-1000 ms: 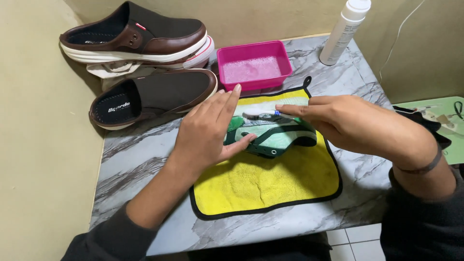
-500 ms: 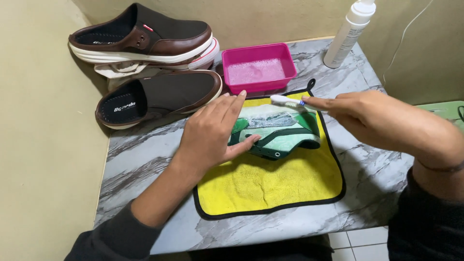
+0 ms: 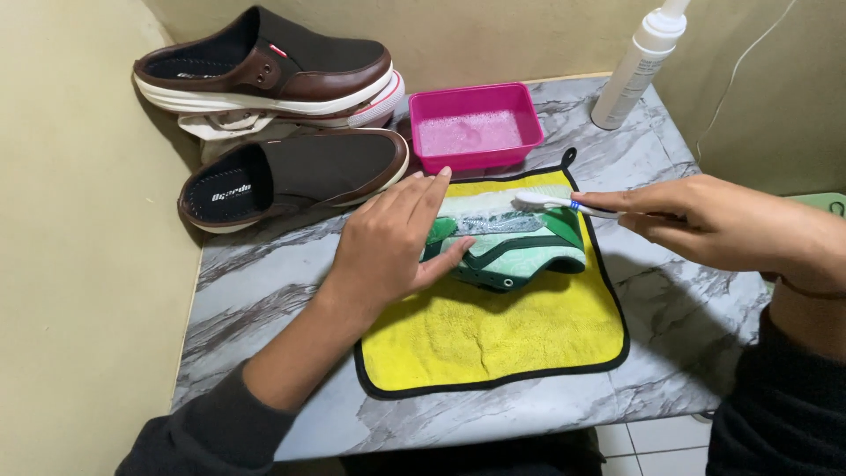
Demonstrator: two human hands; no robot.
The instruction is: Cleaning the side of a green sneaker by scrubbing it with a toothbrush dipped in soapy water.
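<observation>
A green and white sneaker [image 3: 515,242] lies on its side on a yellow microfibre cloth with a black hem [image 3: 493,330], which is spread flat on a grey-veined marble worktop [image 3: 256,282]. The left hand [image 3: 392,242] rests flat on the toe end of the sneaker, fingers straight and close together, thumb pressed against the shoe's lower edge, so that the front of the shoe is hidden beneath the palm. The right hand [image 3: 705,220] pinches the handle of a white toothbrush with a blue band [image 3: 555,203] between thumb and fingertips; the brush lies nearly level, its bristle head resting on the pale sole edge along the far side of the sneaker, where a streak of foam shows. Just beyond the cloth's far edge stands a shallow pink plastic tub [image 3: 477,123] holding sudsy water. To its right, near the wall, a white plastic bottle [image 3: 639,66] stands leaning in view, its top cut off by the frame. At the far left corner of the worktop a brown and black slip-on shoe [image 3: 295,176] sits flat, and behind it a matching brown and black slip-on shoe [image 3: 264,66] is stacked on top of a white canvas shoe [image 3: 256,123] that is mostly covered.
</observation>
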